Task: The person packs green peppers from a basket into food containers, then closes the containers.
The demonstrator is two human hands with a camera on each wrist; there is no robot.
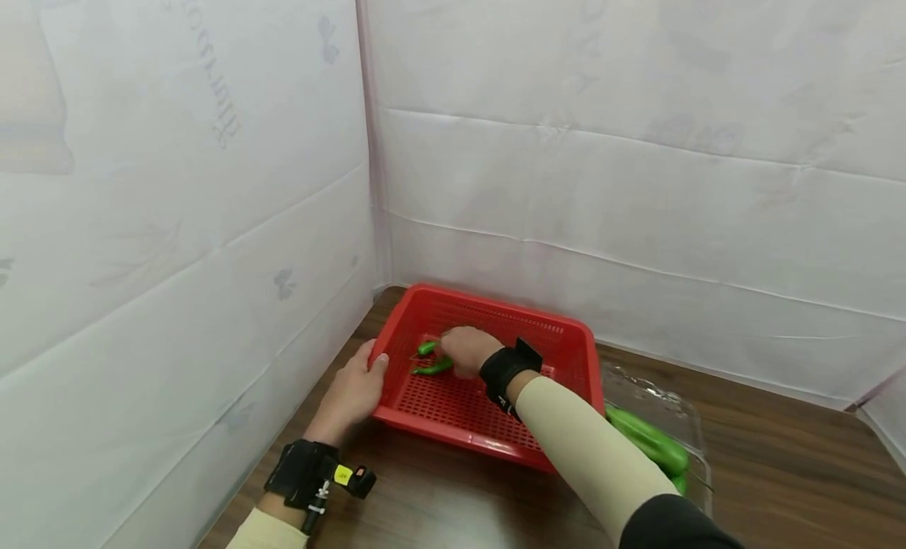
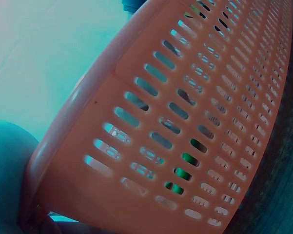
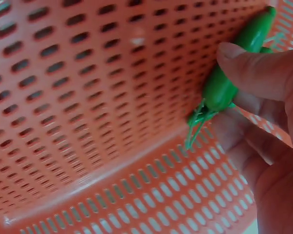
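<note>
Inside the red perforated basket (image 1: 488, 411), the right hand (image 1: 467, 351) pinches a green chili pepper (image 3: 232, 68) between thumb and curled fingers, holding it just above the slotted floor near the far left corner, with a second green pepper (image 1: 433, 367) lying right beside the knuckles. Outside the near left corner, the left hand (image 1: 351, 394) grips the basket's rim, thumb over the edge, while more long green peppers (image 1: 647, 439) sit in a clear plastic tray (image 1: 665, 407) just beyond the right forearm, on the dark wooden table (image 1: 778, 462)
</note>
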